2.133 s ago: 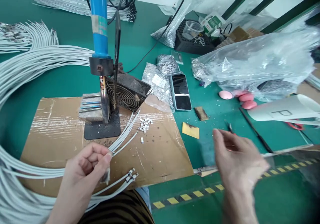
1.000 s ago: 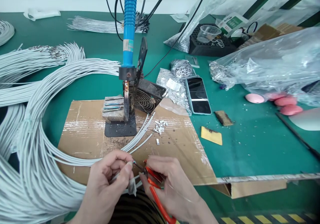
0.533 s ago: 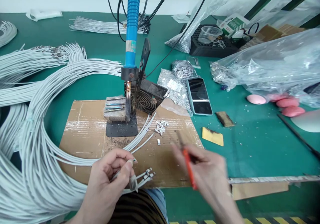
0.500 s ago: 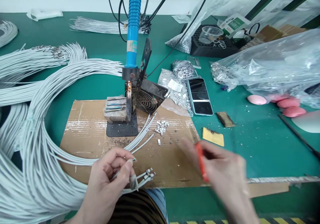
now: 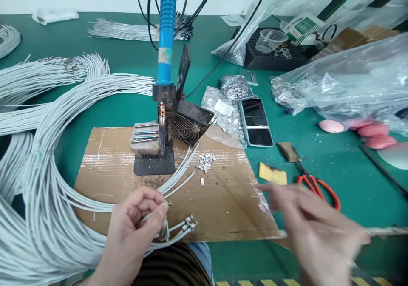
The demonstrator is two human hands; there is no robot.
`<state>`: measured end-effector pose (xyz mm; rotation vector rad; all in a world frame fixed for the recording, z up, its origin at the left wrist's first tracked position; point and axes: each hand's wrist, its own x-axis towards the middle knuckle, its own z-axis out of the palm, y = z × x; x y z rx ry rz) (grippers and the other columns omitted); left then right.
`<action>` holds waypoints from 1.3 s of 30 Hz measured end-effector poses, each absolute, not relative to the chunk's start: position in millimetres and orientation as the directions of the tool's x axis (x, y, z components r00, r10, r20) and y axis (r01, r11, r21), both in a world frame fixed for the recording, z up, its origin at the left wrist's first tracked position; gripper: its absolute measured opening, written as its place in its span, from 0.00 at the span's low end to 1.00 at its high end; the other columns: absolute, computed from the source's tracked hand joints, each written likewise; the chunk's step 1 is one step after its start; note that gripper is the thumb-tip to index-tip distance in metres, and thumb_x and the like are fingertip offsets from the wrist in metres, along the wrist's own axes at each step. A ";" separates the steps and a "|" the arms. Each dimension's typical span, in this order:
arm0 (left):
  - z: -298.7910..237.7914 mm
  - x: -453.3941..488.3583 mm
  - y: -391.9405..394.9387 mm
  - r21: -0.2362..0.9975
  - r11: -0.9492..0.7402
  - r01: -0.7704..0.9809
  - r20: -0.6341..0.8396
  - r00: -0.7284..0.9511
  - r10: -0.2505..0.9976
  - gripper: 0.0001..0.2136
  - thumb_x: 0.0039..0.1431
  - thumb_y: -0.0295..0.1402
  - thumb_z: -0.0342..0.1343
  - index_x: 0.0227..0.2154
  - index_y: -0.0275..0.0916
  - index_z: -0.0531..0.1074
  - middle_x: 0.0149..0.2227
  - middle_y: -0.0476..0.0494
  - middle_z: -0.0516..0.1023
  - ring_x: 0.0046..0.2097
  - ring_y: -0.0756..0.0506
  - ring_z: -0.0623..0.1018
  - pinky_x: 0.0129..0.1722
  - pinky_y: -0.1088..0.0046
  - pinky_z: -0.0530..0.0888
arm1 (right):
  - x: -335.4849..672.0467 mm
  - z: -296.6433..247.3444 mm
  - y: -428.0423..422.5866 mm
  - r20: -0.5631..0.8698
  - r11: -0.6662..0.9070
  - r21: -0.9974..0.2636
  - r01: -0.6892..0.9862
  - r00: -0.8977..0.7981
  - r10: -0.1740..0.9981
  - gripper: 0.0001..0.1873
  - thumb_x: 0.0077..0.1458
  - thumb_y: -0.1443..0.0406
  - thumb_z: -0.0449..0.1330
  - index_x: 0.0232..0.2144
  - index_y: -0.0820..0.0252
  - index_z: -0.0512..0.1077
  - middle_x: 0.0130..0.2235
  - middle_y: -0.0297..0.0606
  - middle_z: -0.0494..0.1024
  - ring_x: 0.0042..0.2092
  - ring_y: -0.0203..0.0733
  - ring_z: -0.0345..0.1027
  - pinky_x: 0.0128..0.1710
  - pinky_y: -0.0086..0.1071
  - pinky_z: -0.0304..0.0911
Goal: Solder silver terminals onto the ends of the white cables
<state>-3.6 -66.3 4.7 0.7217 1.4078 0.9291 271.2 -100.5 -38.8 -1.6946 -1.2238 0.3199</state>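
Observation:
My left hand (image 5: 135, 226) is closed in a pinch on a thin white cable (image 5: 178, 179) near the front edge of the cardboard sheet (image 5: 223, 209). Below it lie cable ends with metal terminals (image 5: 188, 224). My right hand (image 5: 312, 230) is blurred by motion over the table's front right, its fingers stretched out with nothing in them. Red-handled scissors (image 5: 318, 186) lie on the green mat just beyond it. A blue-handled soldering iron (image 5: 165, 43) stands upright in its stand at the back of the cardboard.
Big loops of white cable (image 5: 41, 158) fill the left side. A small fan (image 5: 188, 124), loose metal terminals (image 5: 205, 160), a phone (image 5: 256, 122), a yellow sponge (image 5: 272, 173), plastic bags (image 5: 344, 82) and pink objects (image 5: 372, 135) lie around.
My right hand brought the scissors to the cable at my left hand, then swung right; the scissors now lie on the mat and the hand is empty. My left hand kept its pinch.

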 end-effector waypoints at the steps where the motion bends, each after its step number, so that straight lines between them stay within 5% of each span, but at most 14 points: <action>1: 4.9 -3.5 -66.1 0.865 0.490 -0.109 -0.498 -0.059 0.865 0.12 0.48 0.38 0.73 0.26 0.36 0.77 0.19 0.54 0.71 0.23 0.54 0.65 0.23 0.81 0.62 | 245.4 -41.8 -99.6 0.292 0.079 -0.868 0.490 0.374 0.880 0.07 0.57 0.67 0.72 0.35 0.46 0.86 0.31 0.36 0.83 0.30 0.39 0.75 0.26 0.32 0.66; 5: 5.5 -5.3 -65.8 0.845 0.522 -0.120 -0.527 -0.016 0.849 0.14 0.48 0.39 0.74 0.26 0.35 0.77 0.19 0.54 0.71 0.23 0.55 0.64 0.23 0.82 0.61 | 164.3 -45.8 -90.6 0.137 0.107 -0.986 0.127 0.260 0.956 0.10 0.57 0.70 0.70 0.35 0.46 0.86 0.29 0.32 0.81 0.28 0.35 0.73 0.24 0.25 0.67; 13: 6.2 -8.7 -64.5 0.814 0.562 -0.148 -0.561 0.051 0.826 0.16 0.48 0.41 0.75 0.25 0.35 0.77 0.18 0.54 0.71 0.23 0.55 0.64 0.24 0.81 0.60 | 141.3 -38.5 -83.5 0.122 0.125 -0.992 -0.005 0.186 0.975 0.11 0.52 0.73 0.72 0.32 0.50 0.86 0.27 0.31 0.79 0.26 0.32 0.71 0.25 0.21 0.68; 30: 4.1 -10.1 -64.7 0.811 0.566 -0.145 -0.559 0.089 0.824 0.22 0.48 0.50 0.75 0.25 0.35 0.76 0.19 0.54 0.70 0.23 0.55 0.62 0.24 0.81 0.58 | 140.8 -40.8 -87.3 0.136 0.132 -0.991 0.033 0.190 0.972 0.09 0.54 0.71 0.72 0.32 0.50 0.86 0.27 0.30 0.79 0.27 0.32 0.71 0.27 0.21 0.68; 39: -1.2 -16.2 -66.7 0.802 0.574 -0.165 -0.553 0.162 0.818 0.21 0.51 0.50 0.73 0.26 0.36 0.76 0.20 0.53 0.71 0.23 0.54 0.63 0.25 0.80 0.59 | 152.7 -31.9 -84.1 0.470 0.439 -0.851 0.289 0.046 0.881 0.13 0.56 0.79 0.69 0.38 0.60 0.83 0.30 0.35 0.82 0.31 0.36 0.72 0.30 0.29 0.71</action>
